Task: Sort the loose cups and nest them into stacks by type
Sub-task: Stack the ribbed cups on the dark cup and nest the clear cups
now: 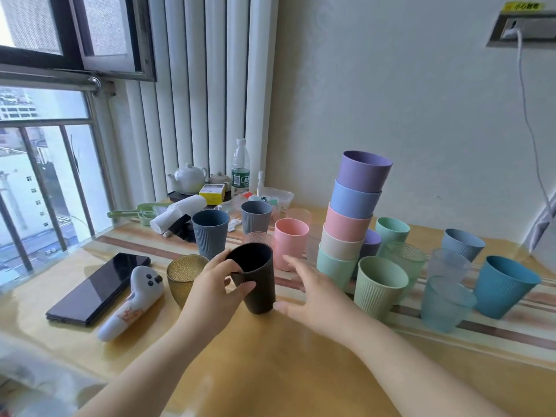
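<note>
My left hand (215,288) grips a tall black ribbed cup (258,284) near its rim, the cup tilted a little above the table. My right hand (313,293) is open just right of it, fingers spread, holding nothing. A nested stack of smooth pastel cups (350,218) leans at the centre right, purple on top. Loose cups stand around: two tall grey-blue ribbed cups (210,233) (256,216), a pink smooth cup (290,242), an amber glass cup (183,275), a green ribbed cup (379,285) and a teal ribbed cup (502,285).
A dark tablet (99,288) and a white ghost-shaped gadget (135,299) lie at the left. Teapots (189,177), a water bottle (240,167) and boxes crowd the back. Translucent blue cups (445,299) stand at the right. The wooden table (270,362) runs to the window at the left.
</note>
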A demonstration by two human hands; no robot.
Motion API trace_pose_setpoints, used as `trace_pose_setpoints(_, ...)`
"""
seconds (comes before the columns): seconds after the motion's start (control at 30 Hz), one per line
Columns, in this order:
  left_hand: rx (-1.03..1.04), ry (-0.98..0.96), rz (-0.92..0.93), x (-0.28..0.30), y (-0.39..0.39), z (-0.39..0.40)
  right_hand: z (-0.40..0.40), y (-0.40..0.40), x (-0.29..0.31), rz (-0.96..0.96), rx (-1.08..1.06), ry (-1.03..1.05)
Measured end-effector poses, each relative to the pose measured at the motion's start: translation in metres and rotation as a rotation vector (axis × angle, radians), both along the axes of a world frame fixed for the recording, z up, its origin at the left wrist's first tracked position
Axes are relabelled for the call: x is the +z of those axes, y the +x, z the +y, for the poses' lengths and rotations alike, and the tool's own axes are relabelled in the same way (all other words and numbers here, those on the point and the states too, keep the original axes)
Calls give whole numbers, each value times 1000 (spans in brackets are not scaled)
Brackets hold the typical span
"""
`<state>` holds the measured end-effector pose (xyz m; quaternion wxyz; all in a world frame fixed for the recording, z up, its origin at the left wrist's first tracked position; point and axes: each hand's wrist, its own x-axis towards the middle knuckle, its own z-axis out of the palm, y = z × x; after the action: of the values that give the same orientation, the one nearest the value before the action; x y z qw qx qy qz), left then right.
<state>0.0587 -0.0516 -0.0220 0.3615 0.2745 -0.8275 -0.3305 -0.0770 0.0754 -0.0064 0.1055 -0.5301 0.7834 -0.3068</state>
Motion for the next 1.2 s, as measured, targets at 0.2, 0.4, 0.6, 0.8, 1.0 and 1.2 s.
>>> trace_pose_setpoints(0.2,-161,-71,22,6,-9,6,6,-3,3,-109,-1,-42)
trace_pose_setpoints(0.4,-69,-45,-6,1,-21,-6,34,-16,6,34,-82,-18)
trace_pose_setpoints(0.6,-40,-36,-19,-11,-27,-2,56,-30,7,81,-151,-42)
trace_pose_setpoints(0.8,-30,93,-1,-20,-25,7,69,-45,11,518,-394,-148)
trace_pose_setpoints(1.0,-67,341,158,-14,-34,20,85,-63,0,315,-521,36)
trace_pose_setpoints(1.2,-257,360,134,-18,-48,45,93,-67,0,88,-541,-67)
